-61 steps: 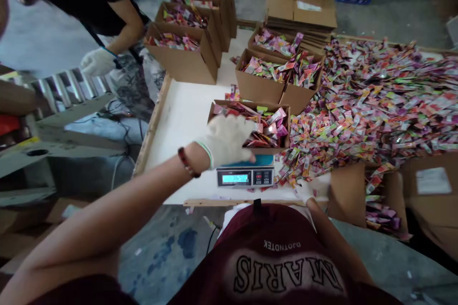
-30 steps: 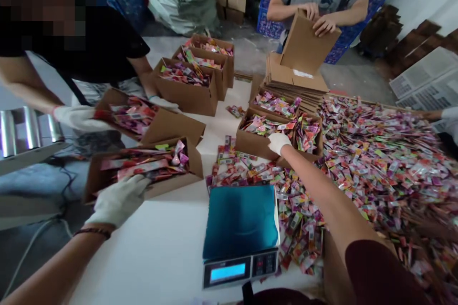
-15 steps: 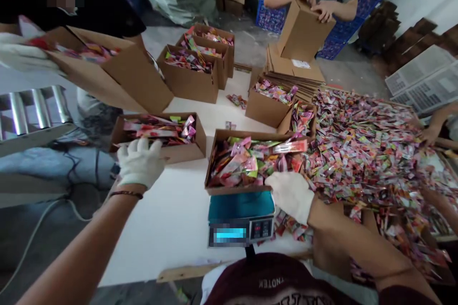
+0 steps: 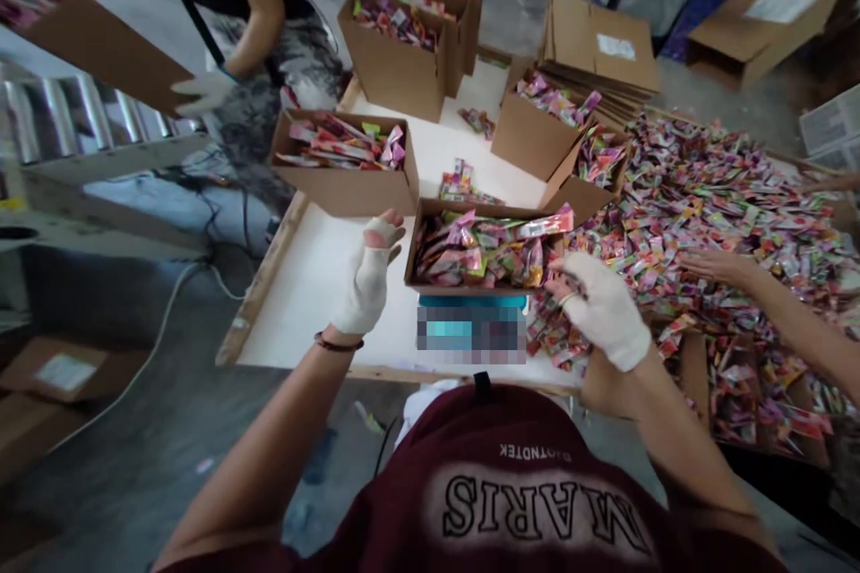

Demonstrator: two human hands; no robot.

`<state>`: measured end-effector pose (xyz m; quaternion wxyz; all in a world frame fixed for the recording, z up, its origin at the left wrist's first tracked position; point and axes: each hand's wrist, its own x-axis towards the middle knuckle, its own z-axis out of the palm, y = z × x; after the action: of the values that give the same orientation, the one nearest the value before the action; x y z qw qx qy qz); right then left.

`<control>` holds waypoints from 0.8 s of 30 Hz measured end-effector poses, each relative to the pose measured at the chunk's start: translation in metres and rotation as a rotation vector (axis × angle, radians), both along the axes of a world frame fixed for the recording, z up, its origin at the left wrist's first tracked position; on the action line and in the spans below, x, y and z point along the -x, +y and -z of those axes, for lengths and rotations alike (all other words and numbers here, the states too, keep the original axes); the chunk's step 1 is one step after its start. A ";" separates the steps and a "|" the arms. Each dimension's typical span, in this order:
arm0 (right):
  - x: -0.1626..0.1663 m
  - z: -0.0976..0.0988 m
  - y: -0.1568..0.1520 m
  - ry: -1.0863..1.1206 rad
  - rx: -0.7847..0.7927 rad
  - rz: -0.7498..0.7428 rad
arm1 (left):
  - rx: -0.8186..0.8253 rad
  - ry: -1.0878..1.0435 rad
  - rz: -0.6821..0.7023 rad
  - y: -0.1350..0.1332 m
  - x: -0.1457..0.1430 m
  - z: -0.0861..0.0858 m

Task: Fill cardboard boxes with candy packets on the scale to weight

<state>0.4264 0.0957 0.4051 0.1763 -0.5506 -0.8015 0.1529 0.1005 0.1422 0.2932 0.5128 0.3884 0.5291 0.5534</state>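
An open cardboard box [image 4: 411, 252] full of bright sachets sits on a small scale [image 4: 470, 301] with a teal platform at the table's near edge. My left hand [image 4: 368, 279], in a white glove, is held edge-on just left of that box, fingers stretched up toward its corner and holding nothing. My right hand [image 4: 603, 308], also gloved, hovers at the box's right side over loose sachets. Its fingers are curled, and what they hold is hidden.
A second filled box [image 4: 349, 193] stands behind my left hand. A sachet pile [image 4: 712, 197] covers the table's right half, where another person's bare hand [image 4: 718, 265] reaches in. More filled boxes [image 4: 398, 72] and flat cartons [image 4: 597, 45] stand behind. A person's gloved hand [image 4: 205, 91] carries a box at top left.
My left hand left the left-hand box and came over beside the box on the scale. My right hand let go of that box's corner and drew back to its right side.
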 end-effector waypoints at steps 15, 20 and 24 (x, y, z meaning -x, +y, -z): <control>0.074 0.006 0.062 -0.062 0.031 -0.162 | -0.103 -0.009 -0.012 -0.021 -0.012 -0.002; 0.097 0.007 0.066 -0.122 0.058 -0.200 | -0.119 0.061 -0.021 -0.027 -0.008 -0.005; 0.090 -0.001 0.058 -0.170 -0.055 -0.182 | -0.283 0.427 -0.003 -0.031 0.000 -0.032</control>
<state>0.3365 0.1539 0.4057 0.1082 -0.4815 -0.8641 0.0992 0.1008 0.1116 0.3249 0.3293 0.5638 0.5430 0.5281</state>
